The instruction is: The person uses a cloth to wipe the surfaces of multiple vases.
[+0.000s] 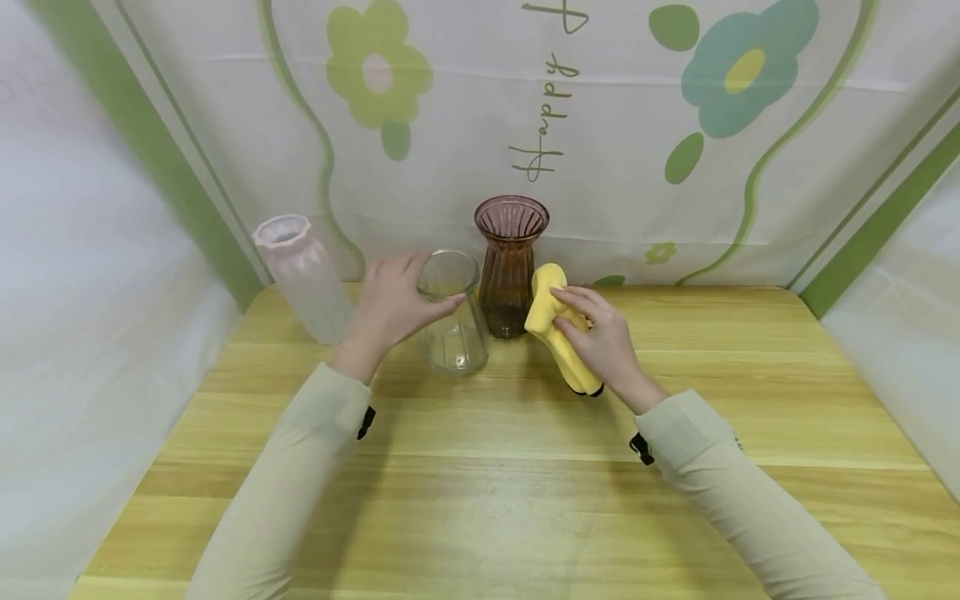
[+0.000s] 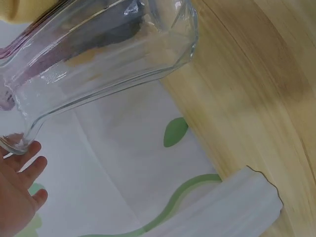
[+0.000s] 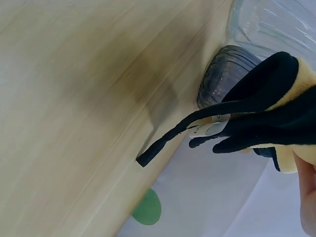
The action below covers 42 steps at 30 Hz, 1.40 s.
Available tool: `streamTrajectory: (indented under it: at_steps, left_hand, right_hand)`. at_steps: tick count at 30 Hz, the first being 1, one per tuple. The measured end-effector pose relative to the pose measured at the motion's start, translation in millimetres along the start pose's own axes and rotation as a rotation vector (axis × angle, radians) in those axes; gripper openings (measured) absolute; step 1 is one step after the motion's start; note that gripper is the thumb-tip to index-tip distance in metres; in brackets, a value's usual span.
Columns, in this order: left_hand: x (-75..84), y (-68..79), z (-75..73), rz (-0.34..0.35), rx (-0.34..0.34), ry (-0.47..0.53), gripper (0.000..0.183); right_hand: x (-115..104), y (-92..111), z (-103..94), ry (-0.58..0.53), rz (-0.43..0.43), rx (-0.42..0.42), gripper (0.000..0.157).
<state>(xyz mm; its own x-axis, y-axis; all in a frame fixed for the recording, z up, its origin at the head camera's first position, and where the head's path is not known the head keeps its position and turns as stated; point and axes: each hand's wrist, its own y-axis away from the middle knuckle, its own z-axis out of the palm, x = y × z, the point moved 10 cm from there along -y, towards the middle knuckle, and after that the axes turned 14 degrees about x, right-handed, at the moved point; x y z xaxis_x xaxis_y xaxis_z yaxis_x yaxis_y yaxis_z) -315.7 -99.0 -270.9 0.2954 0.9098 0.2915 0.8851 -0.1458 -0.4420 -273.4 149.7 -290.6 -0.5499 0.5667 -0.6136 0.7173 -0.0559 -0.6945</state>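
My left hand (image 1: 393, 304) holds the clear glass vase (image 1: 457, 342) by its rim, thumb at the near side and fingers at the left. In the left wrist view the fingertips touch the rim of that vase (image 2: 113, 64). My right hand (image 1: 600, 337) pinches a folded yellow cloth (image 1: 558, 342) between thumb and fingers, above the table. The right wrist view shows the cloth's black edging (image 3: 266, 89), a hanging black strip and a white tag (image 3: 210, 127). Just behind the two hands stands a ribbed purple-brown glass vase (image 1: 510, 275), partly covered by the cloth.
A whitish-pink vase (image 1: 307, 279) stands at the left, partly behind the left hand. The wooden table (image 1: 480, 500) meets a white curtain (image 1: 600, 208) with printed flowers at the back. White cloth walls rise at both sides.
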Motion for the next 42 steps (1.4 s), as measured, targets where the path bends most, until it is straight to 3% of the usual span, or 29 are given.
streamTrajectory:
  at_steps: [9, 23, 34, 42]
  left_hand:
    - [12.3, 5.2, 2.2, 0.078, 0.003, 0.049, 0.089]
    - [48.8, 14.9, 18.4, 0.214, -0.09, 0.056, 0.089]
    - [66.4, 15.2, 26.1, 0.231, -0.066, 0.172, 0.089]
    - [68.4, 12.9, 28.4, 0.209, -0.09, 0.232, 0.09]
  right_hand:
    - [-9.1, 3.0, 6.9, -0.026, -0.023, -0.033, 0.038]
    - [-19.0, 9.0, 16.3, -0.074, -0.076, -0.093, 0.041]
    - [-13.6, 12.9, 19.6, -0.061, -0.047, -0.166, 0.054]
    - [-9.1, 15.4, 22.3, -0.008, -0.053, -0.172, 0.048]
